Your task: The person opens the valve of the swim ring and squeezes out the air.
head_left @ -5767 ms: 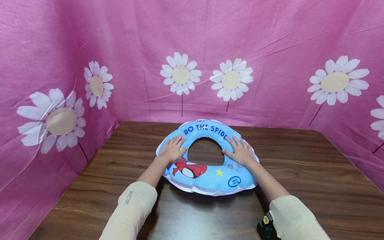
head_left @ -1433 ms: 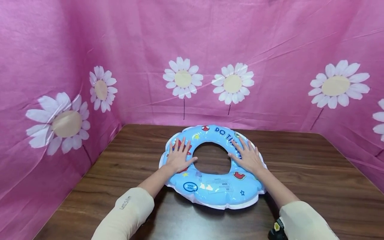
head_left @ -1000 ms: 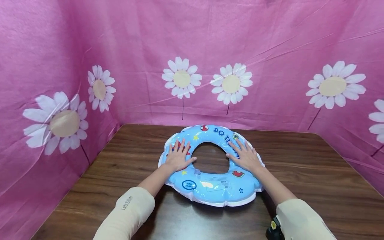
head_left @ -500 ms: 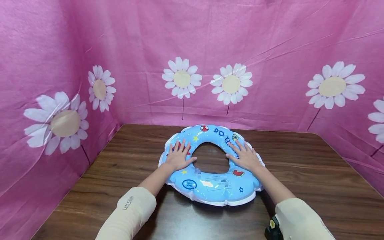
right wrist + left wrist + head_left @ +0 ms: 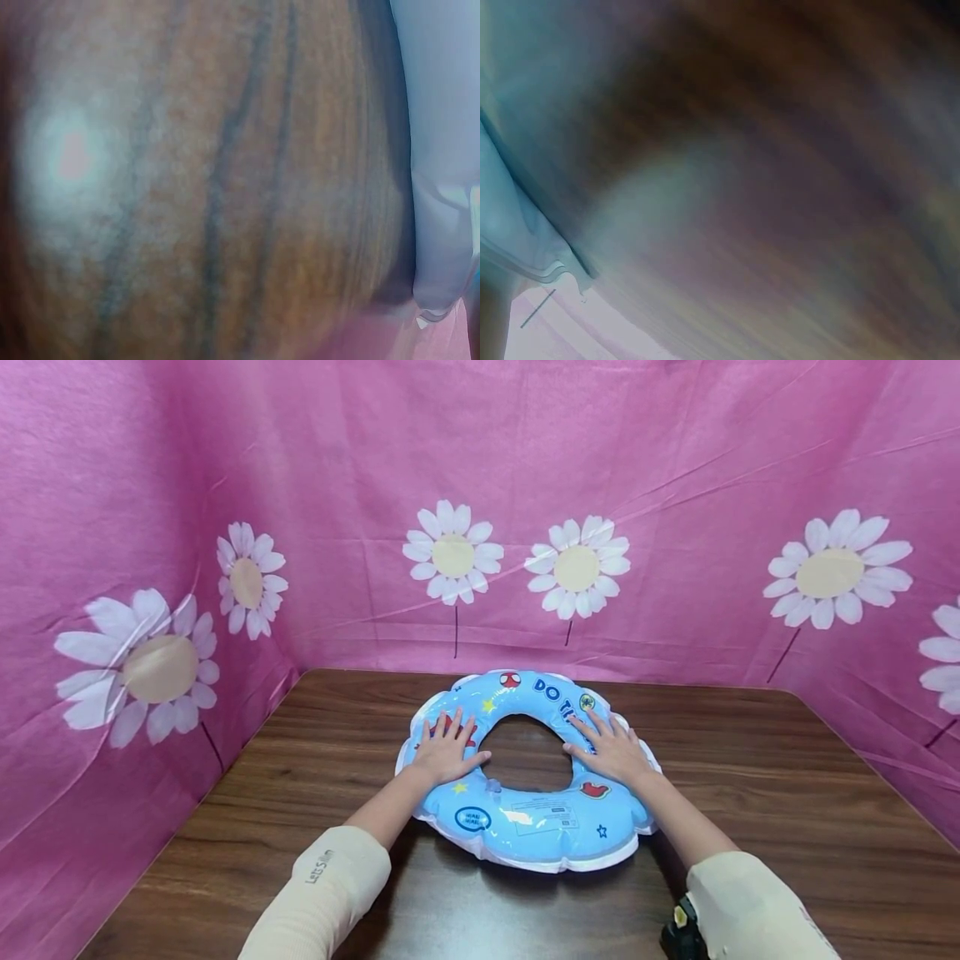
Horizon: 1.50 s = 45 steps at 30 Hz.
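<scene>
A blue inflatable swim ring [image 5: 495,843] with a white scalloped edge lies on the brown wooden table in the head view. My left hand [image 5: 444,756] rests flat on its left side, fingers spread over a red printed figure, thumb at the inner hole. On the right side lies my right hand [image 5: 613,756], palm down with straight fingers, covering part of the blue lettering. A small clear valve [image 5: 492,786] shows by the hole's near-left edge. Pale ring edges appear at the left of the left wrist view and the right of the right wrist view; neither shows fingers.
Pink curtains [image 5: 517,435] printed with white daisies stand behind and on both sides of the wooden table [image 5: 750,777]. Long cream sleeves cover both forearms. A small black device [image 5: 682,933] sits at the right sleeve's cuff.
Since the oldest frame the ring has turned clockwise: the lettering moved right, the red figure went under the left hand, and a printed label came to the front. Over the last second almost nothing moves.
</scene>
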{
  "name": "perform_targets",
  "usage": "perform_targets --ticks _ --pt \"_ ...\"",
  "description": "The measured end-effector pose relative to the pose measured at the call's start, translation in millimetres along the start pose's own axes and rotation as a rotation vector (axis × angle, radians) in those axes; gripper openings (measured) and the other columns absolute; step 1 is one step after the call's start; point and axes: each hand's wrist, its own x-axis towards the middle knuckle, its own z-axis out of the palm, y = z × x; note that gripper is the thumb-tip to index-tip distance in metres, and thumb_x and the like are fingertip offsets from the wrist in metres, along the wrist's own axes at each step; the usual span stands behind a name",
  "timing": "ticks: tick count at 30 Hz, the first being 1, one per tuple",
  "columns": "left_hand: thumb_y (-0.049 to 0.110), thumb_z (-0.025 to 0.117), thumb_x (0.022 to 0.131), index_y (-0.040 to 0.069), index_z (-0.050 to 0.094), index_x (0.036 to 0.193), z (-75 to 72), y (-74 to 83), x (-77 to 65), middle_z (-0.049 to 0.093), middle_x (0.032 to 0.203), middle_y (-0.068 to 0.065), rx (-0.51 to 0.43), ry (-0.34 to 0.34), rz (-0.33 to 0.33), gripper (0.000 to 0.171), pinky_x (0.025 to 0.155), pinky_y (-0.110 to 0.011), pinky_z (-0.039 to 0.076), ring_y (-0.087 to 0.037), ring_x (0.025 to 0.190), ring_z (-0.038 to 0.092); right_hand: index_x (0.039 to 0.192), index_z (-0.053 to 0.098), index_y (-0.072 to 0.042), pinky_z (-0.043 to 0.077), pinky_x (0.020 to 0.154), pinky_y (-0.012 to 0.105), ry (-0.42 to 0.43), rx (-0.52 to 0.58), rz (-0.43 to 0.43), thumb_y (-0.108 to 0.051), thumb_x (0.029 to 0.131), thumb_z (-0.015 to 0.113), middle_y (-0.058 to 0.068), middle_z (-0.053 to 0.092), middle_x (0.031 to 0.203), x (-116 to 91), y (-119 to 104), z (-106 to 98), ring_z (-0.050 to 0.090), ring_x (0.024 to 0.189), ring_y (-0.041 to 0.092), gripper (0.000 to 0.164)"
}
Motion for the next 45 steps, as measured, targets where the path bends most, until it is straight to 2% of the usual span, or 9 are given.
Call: perform_targets --ticks 9,45 --pt "0.063 0.032 0.089 0.015 0.016 0.148 -1.0 0.1 0.3 0.007 0.152 -0.011 -0.002 -0.015 -0.002 0.077 0.105 -0.055 0.001 -0.037 0.136 0.001 0.145 0.03 -0.017 0.012 0.096 0.067 -0.035 -0.003 0.013 -0.058 0.091 0.037 0.02 0.019 0.148 1.8 -0.3 -1.8 0.013 0.13 0.05 0.068" --pt "0.062 0.032 0.089 0.016 0.013 0.149 -0.7 0.5 1.2 0.005 0.152 -0.011 -0.018 -0.058 -0.006 0.077 0.105 -0.054 -0.002 -0.036 0.136 -0.002 0.145 0.029 -0.018 0.007 0.098 0.067 -0.067 0.016 0.014 -0.059 0.091 0.035 0.02 0.017 0.148 2.1 0.1 -1.0 0.009 0.13 0.051 0.068"
